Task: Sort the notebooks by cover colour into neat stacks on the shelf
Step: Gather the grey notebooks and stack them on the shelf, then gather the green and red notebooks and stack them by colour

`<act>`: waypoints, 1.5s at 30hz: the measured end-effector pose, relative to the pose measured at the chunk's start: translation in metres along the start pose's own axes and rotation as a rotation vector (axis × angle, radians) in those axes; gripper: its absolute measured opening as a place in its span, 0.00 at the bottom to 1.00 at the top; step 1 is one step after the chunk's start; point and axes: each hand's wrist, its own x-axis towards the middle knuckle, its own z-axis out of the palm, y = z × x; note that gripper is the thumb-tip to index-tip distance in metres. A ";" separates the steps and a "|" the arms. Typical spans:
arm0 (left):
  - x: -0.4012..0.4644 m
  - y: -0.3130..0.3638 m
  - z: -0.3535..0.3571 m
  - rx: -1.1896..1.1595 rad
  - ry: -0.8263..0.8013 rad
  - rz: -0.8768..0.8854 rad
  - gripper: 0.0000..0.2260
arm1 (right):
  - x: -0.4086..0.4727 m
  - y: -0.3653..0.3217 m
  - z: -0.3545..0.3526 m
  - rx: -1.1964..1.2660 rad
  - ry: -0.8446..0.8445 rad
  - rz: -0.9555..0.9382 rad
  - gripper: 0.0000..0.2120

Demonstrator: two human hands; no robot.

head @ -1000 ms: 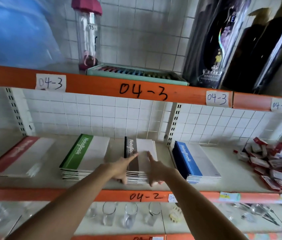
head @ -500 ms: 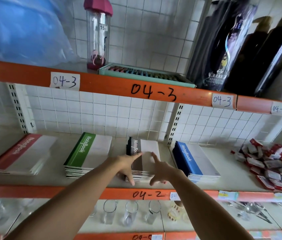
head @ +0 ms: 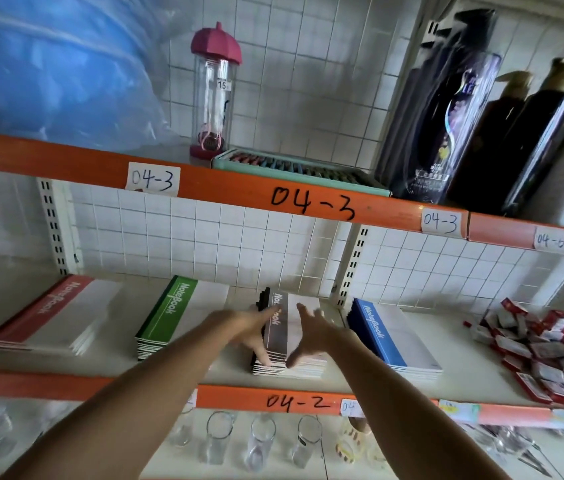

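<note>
Four notebook stacks lie on the shelf (head: 453,382) marked 04-2: a red stack (head: 55,317) at the left, a green stack (head: 173,317), a black stack (head: 304,358) in the middle and a blue stack (head: 391,334) to its right. My left hand (head: 249,327) lies along the black stack's left side, fingers straight, thumb down at the front corner. My right hand (head: 311,334) rests on top of the same stack with its fingers spread and its thumb at the front edge. Neither hand grips a notebook.
A heap of small red-and-white packets (head: 543,351) fills the shelf's right end. Above, shelf 04-3 holds a pink-capped bottle (head: 214,95), a teal tray (head: 294,168), dark bottles (head: 502,140) and a blue plastic bag (head: 48,67). Glasses (head: 259,441) stand on the shelf below.
Both hands stay at the black stack and have slid slightly along its sides. The view has shifted a little; the stacks have not moved.
</note>
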 end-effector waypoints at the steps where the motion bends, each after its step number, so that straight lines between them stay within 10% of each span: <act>1: -0.008 -0.010 -0.007 -0.011 0.049 0.014 0.58 | 0.001 -0.008 -0.006 0.045 0.047 -0.064 0.62; 7: -0.054 -0.105 -0.033 -0.050 0.329 -0.128 0.54 | 0.006 -0.078 -0.001 0.364 0.193 -0.273 0.33; 15: -0.093 -0.163 0.002 -0.175 0.120 -0.261 0.63 | 0.013 -0.151 0.050 0.231 -0.024 -0.260 0.57; 24: -0.079 -0.180 0.020 -0.161 0.313 -0.201 0.54 | 0.027 -0.159 0.061 0.147 0.007 -0.258 0.51; 45: -0.084 -0.182 0.007 -0.096 0.174 -0.231 0.50 | 0.025 -0.162 0.048 0.041 -0.098 -0.327 0.52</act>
